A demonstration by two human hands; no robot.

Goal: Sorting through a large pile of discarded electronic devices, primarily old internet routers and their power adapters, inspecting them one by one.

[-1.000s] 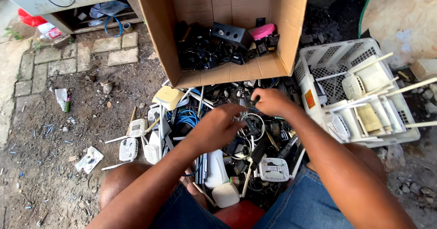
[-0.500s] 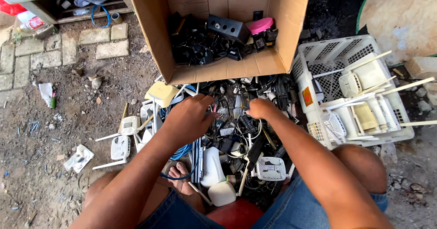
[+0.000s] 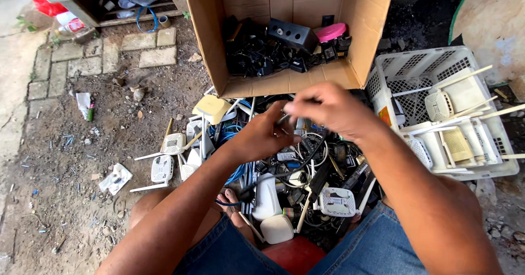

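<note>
Hovering above a heap of cables point(image 3: 306, 165) and white routers point(image 3: 336, 201) on the ground, both hands are meeting just in front of an open cardboard box point(image 3: 219, 45). The left hand point(image 3: 262, 135) and right hand point(image 3: 328, 108) are pinching a thin dark cable point(image 3: 306, 156) between curled fingers; it is trailing down into the pile. A white plastic crate point(image 3: 394, 89) of routers is sitting to the right.
</note>
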